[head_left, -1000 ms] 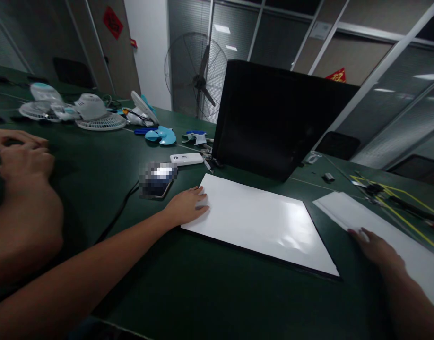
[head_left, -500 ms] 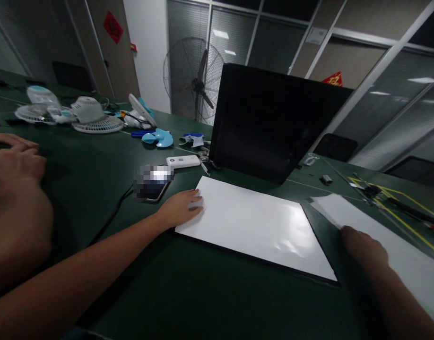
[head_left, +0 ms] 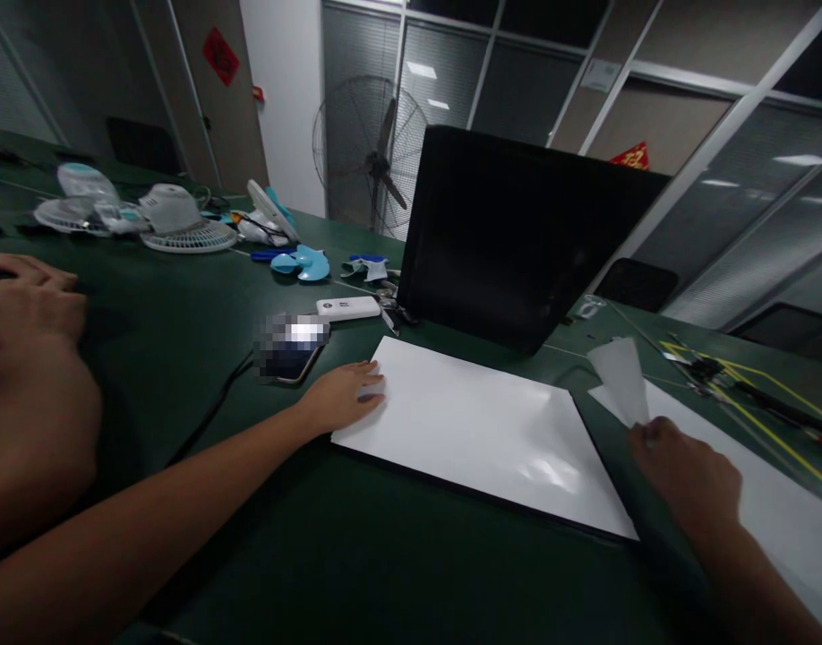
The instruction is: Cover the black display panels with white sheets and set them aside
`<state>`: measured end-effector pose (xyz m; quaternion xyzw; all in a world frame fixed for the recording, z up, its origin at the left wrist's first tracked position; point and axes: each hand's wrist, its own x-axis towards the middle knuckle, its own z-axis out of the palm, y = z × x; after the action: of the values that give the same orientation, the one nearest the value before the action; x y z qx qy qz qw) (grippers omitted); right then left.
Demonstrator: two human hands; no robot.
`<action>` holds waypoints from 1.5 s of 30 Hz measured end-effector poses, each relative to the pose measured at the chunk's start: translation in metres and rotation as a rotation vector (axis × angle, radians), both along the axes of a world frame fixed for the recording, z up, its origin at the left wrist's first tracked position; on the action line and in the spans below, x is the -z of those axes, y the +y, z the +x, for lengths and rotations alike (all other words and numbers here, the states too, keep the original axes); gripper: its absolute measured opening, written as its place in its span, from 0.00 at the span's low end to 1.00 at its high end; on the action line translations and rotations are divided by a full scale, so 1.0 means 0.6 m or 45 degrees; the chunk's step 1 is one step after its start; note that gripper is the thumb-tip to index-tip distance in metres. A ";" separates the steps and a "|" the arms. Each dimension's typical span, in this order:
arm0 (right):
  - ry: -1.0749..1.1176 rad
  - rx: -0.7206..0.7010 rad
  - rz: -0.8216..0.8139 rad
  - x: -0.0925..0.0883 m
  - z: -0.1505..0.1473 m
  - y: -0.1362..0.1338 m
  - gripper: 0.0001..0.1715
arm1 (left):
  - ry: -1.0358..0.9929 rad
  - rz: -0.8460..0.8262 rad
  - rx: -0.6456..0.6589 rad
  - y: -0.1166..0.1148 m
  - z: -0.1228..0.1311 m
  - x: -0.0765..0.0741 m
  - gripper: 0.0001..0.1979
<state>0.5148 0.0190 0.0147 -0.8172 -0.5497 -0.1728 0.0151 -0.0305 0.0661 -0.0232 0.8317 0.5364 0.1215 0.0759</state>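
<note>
My left hand rests with fingers spread on the left edge of a glossy white rectangular panel, which lies flat on the green table and has a dark rim along its near side. At the right, my right hand is closed on a thin white sheet; the sheet's far corner is curled up above the fingers. Beneath it another white sheet, or more of the same one, spreads toward the right edge; I cannot tell which. Behind the panel a large black flat screen-like board stands tilted.
A phone with a cable and a white stick-shaped device lie left of the panel. Blue fan blades and white fan parts sit farther back. Another person's hands rest at the left. Yellow strips lie at the right.
The sheet in my right hand has its far corner lifted and curled up, where it lay flatter before. My right hand has shifted slightly left and up. My left hand has stayed put.
</note>
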 end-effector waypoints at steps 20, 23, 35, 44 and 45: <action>0.262 -1.686 -0.038 0.049 -0.229 -0.055 0.33 | -0.137 -0.064 0.037 -0.012 0.001 -0.004 0.36; 0.242 -1.390 0.160 0.059 -0.157 -0.017 0.27 | -0.121 -0.079 0.056 -0.014 0.002 -0.009 0.32; 0.780 -0.911 0.096 0.118 0.026 0.061 0.31 | -0.176 0.064 0.100 -0.014 0.011 -0.016 0.31; 0.732 -0.778 0.176 0.110 0.068 0.061 0.33 | -0.170 0.106 0.031 -0.012 0.008 -0.014 0.25; 0.630 -0.710 0.234 0.111 0.092 0.062 0.33 | -0.172 0.110 0.032 -0.011 0.007 -0.013 0.24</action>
<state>0.5700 0.0565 -0.0520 -0.6484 -0.7129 -0.0080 0.2670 -0.0262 0.0594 -0.0156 0.8307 0.5140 0.1992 0.0775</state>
